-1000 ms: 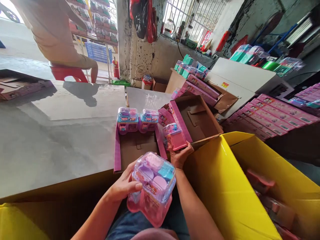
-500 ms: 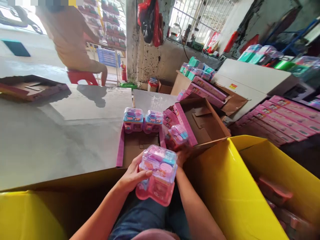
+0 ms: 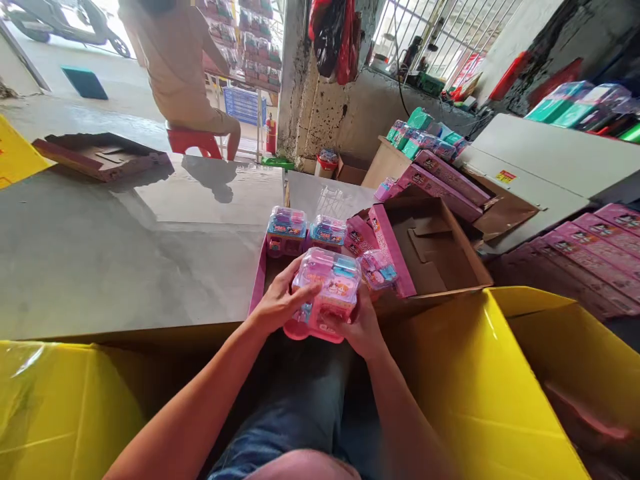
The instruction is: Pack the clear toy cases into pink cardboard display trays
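Observation:
Both hands hold one pink plastic case with a clear lid, pink and blue pieces showing inside. My left hand is closed round its left side, thumb across the front. My right hand grips the lower right side, its fingertips partly hidden. Behind the held case is an open cardboard tray with pink sides. At its far end stand two similar cases, a left one and a right one. Another clear-topped case lies tilted just right of the tray.
A larger brown carton with pink sides stands tilted at the right. Yellow boxes flank my legs, one on the right and one on the left. A flat carton lies far left on the grey table. A person sits beyond.
My right hand has come from beside the loose case at the right onto the held case. The held case has moved forward toward the tray and the view has shifted.

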A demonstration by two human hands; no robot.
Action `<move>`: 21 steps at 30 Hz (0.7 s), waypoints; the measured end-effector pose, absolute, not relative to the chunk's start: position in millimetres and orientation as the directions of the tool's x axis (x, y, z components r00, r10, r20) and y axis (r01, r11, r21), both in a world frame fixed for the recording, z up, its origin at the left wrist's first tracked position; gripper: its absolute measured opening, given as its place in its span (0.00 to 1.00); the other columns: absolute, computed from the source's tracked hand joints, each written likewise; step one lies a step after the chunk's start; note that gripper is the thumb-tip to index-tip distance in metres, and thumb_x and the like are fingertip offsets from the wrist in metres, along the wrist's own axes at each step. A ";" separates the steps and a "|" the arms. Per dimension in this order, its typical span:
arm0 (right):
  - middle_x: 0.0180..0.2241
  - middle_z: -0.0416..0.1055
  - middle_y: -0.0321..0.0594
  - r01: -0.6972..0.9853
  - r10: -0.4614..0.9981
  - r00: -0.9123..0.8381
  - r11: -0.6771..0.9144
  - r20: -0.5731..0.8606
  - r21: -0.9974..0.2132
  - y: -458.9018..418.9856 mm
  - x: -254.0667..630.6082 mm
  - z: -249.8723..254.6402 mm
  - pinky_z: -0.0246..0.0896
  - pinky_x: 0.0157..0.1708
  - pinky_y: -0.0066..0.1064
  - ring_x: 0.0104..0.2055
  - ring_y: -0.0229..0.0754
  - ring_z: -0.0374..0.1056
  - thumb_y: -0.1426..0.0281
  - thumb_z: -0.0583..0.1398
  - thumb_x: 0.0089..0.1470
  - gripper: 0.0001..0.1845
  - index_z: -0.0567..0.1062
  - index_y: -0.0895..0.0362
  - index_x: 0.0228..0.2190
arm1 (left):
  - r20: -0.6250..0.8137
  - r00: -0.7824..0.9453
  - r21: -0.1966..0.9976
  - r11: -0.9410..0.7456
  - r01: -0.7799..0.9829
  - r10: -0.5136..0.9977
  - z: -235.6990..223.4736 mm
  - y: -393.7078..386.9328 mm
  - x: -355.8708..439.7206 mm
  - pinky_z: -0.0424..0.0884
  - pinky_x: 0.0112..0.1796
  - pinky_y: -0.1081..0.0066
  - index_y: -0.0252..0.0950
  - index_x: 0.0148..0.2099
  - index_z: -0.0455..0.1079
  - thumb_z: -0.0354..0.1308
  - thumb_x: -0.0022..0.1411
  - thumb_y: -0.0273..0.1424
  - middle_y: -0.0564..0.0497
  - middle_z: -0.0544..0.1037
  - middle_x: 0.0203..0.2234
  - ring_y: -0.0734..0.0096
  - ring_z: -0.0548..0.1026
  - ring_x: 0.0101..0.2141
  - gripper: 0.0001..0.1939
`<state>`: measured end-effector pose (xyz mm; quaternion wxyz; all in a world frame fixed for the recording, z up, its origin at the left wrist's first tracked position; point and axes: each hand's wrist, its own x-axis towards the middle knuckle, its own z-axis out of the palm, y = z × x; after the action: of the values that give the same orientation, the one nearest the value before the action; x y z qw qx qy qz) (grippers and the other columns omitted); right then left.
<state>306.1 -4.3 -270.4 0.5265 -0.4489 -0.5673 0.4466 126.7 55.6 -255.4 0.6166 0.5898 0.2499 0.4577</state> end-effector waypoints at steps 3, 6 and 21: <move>0.59 0.61 0.51 0.268 0.905 0.250 0.278 0.345 -0.923 18.6 296.1 -278.1 0.64 0.58 0.50 0.58 0.54 0.65 0.52 0.71 0.43 0.53 0.51 0.50 0.61 | 0.255 0.248 0.956 -0.282 0.079 0.934 -259.4 81.5 114.5 0.65 0.58 0.59 0.34 0.68 0.59 0.47 0.69 0.50 0.40 0.72 0.56 0.54 0.70 0.56 0.34; 0.58 0.58 0.57 0.597 0.750 0.415 0.204 0.516 -0.776 36.8 290.4 -298.7 0.52 0.64 0.57 0.62 0.61 0.57 0.49 0.71 0.41 0.53 0.55 0.56 0.60 | 0.169 -0.037 0.792 -0.113 0.600 0.985 -277.3 106.4 93.2 0.61 0.60 0.53 0.32 0.67 0.61 0.50 0.66 0.50 0.34 0.68 0.59 0.47 0.66 0.60 0.35; 0.64 0.56 0.43 0.279 0.937 -0.350 0.112 0.008 -0.954 76.1 357.2 -292.4 0.59 0.61 0.46 0.63 0.49 0.59 0.61 0.77 0.34 0.61 0.55 0.43 0.65 | -0.166 -0.008 0.377 0.071 0.924 0.986 -315.2 134.0 74.2 0.72 0.48 0.63 0.34 0.53 0.73 0.47 0.61 0.27 0.38 0.75 0.51 0.52 0.77 0.49 0.21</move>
<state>357.2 76.1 -292.4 0.3396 -0.4577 -0.6639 0.4841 74.2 134.0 -315.2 0.1946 0.6768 0.7054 0.0803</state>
